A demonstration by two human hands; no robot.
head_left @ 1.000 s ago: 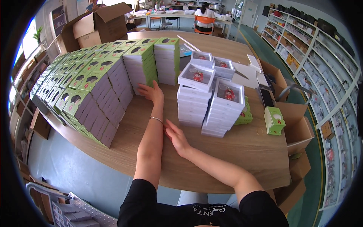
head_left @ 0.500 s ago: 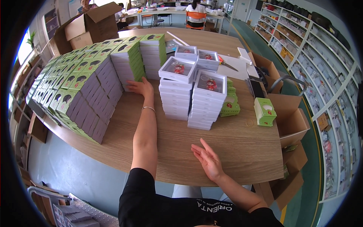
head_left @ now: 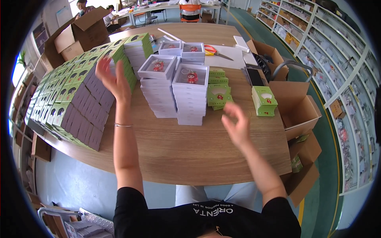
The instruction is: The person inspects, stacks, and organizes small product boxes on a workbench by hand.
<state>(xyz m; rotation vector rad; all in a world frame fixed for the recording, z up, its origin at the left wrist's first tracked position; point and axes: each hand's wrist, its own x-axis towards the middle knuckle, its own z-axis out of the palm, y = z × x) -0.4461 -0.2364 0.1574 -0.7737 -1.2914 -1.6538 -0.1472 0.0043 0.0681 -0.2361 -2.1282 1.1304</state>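
Note:
My left hand [head_left: 114, 81] is raised in front of the stacked green-and-white boxes [head_left: 69, 95], its fingers spread and holding nothing. On my other side, my right hand [head_left: 238, 123] hovers over the table just nearer than a pile of green printed card sleeves [head_left: 219, 93]. Its fingers are loosely bent and apart, with nothing seen in them. Between my hands stand stacks of white boxes with clear lids [head_left: 190, 97]. Through the lids of the top ones, a small red figure charm [head_left: 192, 77] shows. A separate stack of green sleeves [head_left: 264, 101] sits at the table's right edge.
Scissors [head_left: 216, 52] with red-orange handles lie on white sheets behind the white boxes. A dark phone-like slab [head_left: 254, 77] rests near the right edge. Open cartons [head_left: 299, 115] stand beside the table, and a large carton [head_left: 81, 35] is at the far left. People sit farther back.
My left hand has come off the green box stack and lifted up and left. My right hand has moved forward and right, toward the green sleeves. The view has shifted slightly.

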